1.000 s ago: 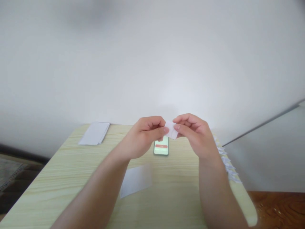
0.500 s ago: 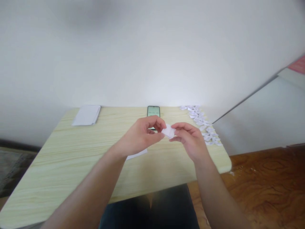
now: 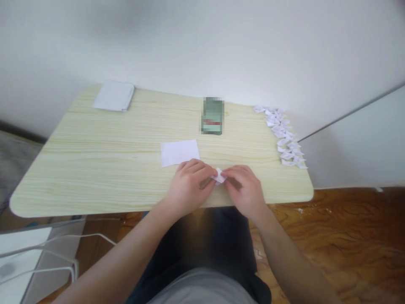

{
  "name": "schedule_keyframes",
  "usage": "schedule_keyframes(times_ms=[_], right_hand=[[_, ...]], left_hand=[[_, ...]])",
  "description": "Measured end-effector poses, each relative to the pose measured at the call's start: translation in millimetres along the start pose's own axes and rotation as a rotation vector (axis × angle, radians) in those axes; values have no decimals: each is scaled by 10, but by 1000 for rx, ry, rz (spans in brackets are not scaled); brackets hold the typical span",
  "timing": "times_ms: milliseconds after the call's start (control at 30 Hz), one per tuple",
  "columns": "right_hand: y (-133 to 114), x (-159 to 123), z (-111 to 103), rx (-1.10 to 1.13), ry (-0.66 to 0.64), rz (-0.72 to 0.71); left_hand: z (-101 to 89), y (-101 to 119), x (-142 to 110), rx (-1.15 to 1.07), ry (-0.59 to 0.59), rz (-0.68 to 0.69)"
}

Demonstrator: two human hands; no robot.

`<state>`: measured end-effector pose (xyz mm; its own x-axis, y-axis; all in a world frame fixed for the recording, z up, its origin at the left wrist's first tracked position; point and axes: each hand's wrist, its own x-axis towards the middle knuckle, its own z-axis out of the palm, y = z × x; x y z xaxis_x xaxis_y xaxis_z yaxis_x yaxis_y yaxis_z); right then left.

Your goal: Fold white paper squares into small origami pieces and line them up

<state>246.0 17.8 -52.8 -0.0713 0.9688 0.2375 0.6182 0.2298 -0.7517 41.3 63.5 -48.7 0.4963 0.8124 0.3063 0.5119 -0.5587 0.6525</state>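
A small folded piece of white paper (image 3: 219, 176) is held between my two hands near the table's front edge. My left hand (image 3: 191, 183) pinches its left side between thumb and fingers. On the other side, the thumb and fingers of my right hand (image 3: 245, 188) close on the paper. The fingertips partly hide its folds. A flat white sheet of paper (image 3: 179, 152) lies just beyond my left hand, its near edge partly covered by the fingers.
Behind my hands lies a phone (image 3: 212, 116), its screen blurred. A stack of white paper (image 3: 114, 96) sits at the back left of the wooden table (image 3: 95, 169). Several small folded paper pieces (image 3: 278, 122) line the right edge. White cables (image 3: 76, 236) run below at the left.
The view has tilted down, showing more of the table front and my lap. My hands have come down nearer the table's front edge, and the folded paper's shape in them has changed.
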Motion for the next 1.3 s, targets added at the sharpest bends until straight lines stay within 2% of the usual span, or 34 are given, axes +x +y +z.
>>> schedule_keyframes(times_ms=[100, 200, 433, 700, 967, 1300], right_hand=[[67, -77, 48, -198, -26, -102], [97, -105, 53, -259, -27, -110], [60, -60, 67, -246, 31, 30], [-55, 79, 34, -307, -97, 173], [-136, 142, 73, -414, -118, 216], [-202, 142, 115, -493, -110, 233]], left_hand=[[53, -45, -85, 174, -13, 2], [52, -66, -115, 225, -21, -12], [61, -60, -97, 216, -4, -119], [97, -14, -74, 251, 10, -157], [138, 53, -53, 306, 19, -191], [172, 22, -53, 348, 10, -220]])
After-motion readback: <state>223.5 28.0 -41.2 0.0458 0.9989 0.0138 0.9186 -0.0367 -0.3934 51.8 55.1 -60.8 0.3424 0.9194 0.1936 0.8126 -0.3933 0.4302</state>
